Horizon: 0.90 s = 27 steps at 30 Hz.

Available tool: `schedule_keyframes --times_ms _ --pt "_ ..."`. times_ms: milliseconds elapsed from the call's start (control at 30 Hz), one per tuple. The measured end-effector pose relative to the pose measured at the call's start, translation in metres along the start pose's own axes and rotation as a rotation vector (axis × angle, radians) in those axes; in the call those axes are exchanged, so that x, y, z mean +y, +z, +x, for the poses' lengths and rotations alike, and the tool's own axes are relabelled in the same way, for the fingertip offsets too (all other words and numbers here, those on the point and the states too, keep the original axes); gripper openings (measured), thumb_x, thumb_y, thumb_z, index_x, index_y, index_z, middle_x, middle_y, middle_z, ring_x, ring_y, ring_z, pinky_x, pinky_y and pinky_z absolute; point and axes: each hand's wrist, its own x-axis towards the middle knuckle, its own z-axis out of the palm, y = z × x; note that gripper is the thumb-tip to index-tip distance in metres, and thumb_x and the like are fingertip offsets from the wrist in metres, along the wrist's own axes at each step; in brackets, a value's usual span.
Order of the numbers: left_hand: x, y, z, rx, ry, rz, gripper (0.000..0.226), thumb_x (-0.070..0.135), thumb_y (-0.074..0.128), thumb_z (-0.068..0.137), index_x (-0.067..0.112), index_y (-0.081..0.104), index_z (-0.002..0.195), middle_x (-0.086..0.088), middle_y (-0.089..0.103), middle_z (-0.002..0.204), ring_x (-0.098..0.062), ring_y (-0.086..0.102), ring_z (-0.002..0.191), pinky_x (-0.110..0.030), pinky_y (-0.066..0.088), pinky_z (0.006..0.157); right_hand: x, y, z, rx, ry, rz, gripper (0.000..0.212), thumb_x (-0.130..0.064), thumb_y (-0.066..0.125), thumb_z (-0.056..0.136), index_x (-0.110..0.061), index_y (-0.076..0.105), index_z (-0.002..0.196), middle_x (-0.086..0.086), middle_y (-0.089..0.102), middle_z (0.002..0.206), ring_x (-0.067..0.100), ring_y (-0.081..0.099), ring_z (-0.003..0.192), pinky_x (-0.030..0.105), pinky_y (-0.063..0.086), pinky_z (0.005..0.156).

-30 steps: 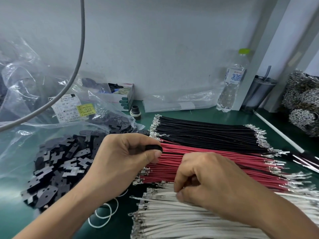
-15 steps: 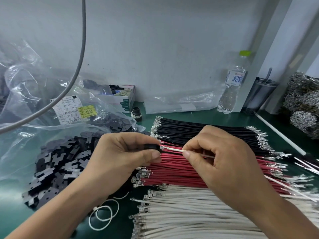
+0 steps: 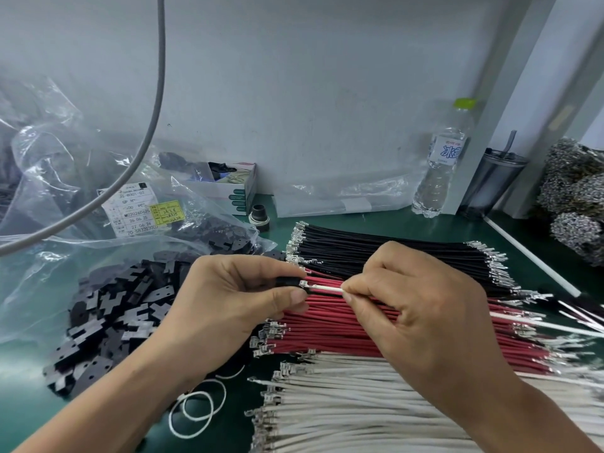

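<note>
At frame centre, a small black housing [image 3: 288, 282] is pinched by the left hand [image 3: 228, 308]; a white wire [image 3: 325, 289] (terminal touching it) is pinched by the right hand [image 3: 421, 308].

1. Your green bench [image 3: 376, 220] carries everything; take the red wires [image 3: 327, 341] as your marker.
2. Black wires [image 3: 376, 246] lie just behind the red wires, touching them.
3. White wires [image 3: 343, 403] lie just in front of the red wires, against them.
4. To the left of the red wires you have a pile of black flat plates [image 3: 108, 322]; behind that pile is a labelled plastic bag [image 3: 137, 210].
5. White loops [image 3: 196, 410] lie in front and to the left of the red wires.
6. Well behind the red wires stand a small box [image 3: 228, 191] and a black fitting [image 3: 260, 215].
7. Behind and to the right of the red wires stand a water bottle [image 3: 441, 165] and a tumbler [image 3: 493, 181].
</note>
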Motion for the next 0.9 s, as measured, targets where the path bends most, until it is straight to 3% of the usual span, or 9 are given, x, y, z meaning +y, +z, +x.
schedule_keyframes --times_ms 133,267,333,467,633,700,800,900 --pt "0.001 -0.001 -0.002 -0.038 0.036 0.036 0.027 0.016 0.086 0.068 0.017 0.085 0.094 -0.014 0.082 0.081 -0.026 0.081 0.077 -0.021 0.062 0.071 0.0 0.006 -0.002 -0.045 0.073 0.182 0.008 -0.021 0.071 0.086 -0.023 0.073 0.079 -0.013 0.06 0.079 0.01 0.061 0.072 0.026 0.049 0.06" --pt "0.002 -0.002 -0.004 -0.091 0.076 0.095 0.025 0.021 0.085 0.07 0.024 0.085 0.094 -0.01 0.083 0.08 -0.028 0.081 0.077 -0.031 0.066 0.073 0.005 0.009 -0.002 -0.073 0.202 0.394 0.012 -0.014 0.078 0.084 -0.024 0.074 0.079 -0.013 0.062 0.079 0.011 0.063 0.081 0.016 0.047 0.068" --pt "0.001 0.0 -0.004 -0.062 0.113 0.181 0.023 0.024 0.085 0.07 0.031 0.085 0.092 -0.003 0.083 0.078 -0.023 0.08 0.074 -0.032 0.066 0.073 0.003 0.01 -0.002 -0.097 0.162 0.358 0.009 -0.016 0.077 0.085 -0.023 0.073 0.08 -0.014 0.06 0.079 0.009 0.062 0.078 0.014 0.045 0.067" --pt "0.002 0.001 -0.004 -0.048 0.172 0.28 0.022 0.025 0.084 0.069 0.034 0.084 0.089 0.005 0.082 0.074 -0.01 0.079 0.068 -0.013 0.059 0.064 -0.002 0.012 -0.002 -0.1 0.093 0.251 0.008 -0.025 0.068 0.09 -0.022 0.072 0.083 -0.016 0.056 0.082 0.003 0.057 0.074 0.012 0.042 0.065" --pt "0.004 0.002 -0.004 -0.044 0.164 0.195 0.023 0.028 0.084 0.068 0.034 0.085 0.09 -0.001 0.083 0.076 -0.017 0.08 0.07 -0.021 0.063 0.068 0.002 0.009 -0.001 -0.075 0.165 0.289 0.007 -0.032 0.069 0.089 -0.028 0.071 0.085 -0.017 0.059 0.083 0.006 0.061 0.08 0.024 0.049 0.067" --pt "0.005 0.003 -0.006 -0.045 0.16 0.207 0.022 0.029 0.085 0.068 0.034 0.085 0.089 -0.001 0.082 0.075 -0.018 0.08 0.07 -0.024 0.064 0.07 0.0 0.009 -0.001 -0.069 0.157 0.275 0.008 -0.03 0.07 0.089 -0.026 0.071 0.083 -0.016 0.058 0.082 0.006 0.06 0.078 0.023 0.048 0.066" --pt "0.006 0.005 -0.007 -0.042 0.201 0.253 0.023 0.023 0.084 0.069 0.036 0.085 0.088 0.004 0.082 0.074 -0.013 0.079 0.067 -0.017 0.061 0.064 -0.003 0.011 -0.001 -0.037 0.123 0.255 0.01 -0.026 0.068 0.088 -0.021 0.07 0.08 -0.016 0.056 0.08 0.004 0.057 0.074 0.016 0.045 0.065" --pt "0.006 0.006 -0.007 -0.013 0.234 0.279 0.022 0.023 0.083 0.069 0.037 0.084 0.087 0.007 0.082 0.073 -0.01 0.078 0.065 -0.015 0.06 0.061 -0.006 0.014 -0.001 -0.005 0.06 0.193 0.01 -0.022 0.069 0.088 -0.017 0.07 0.079 -0.012 0.056 0.079 0.006 0.054 0.071 0.021 0.045 0.063"
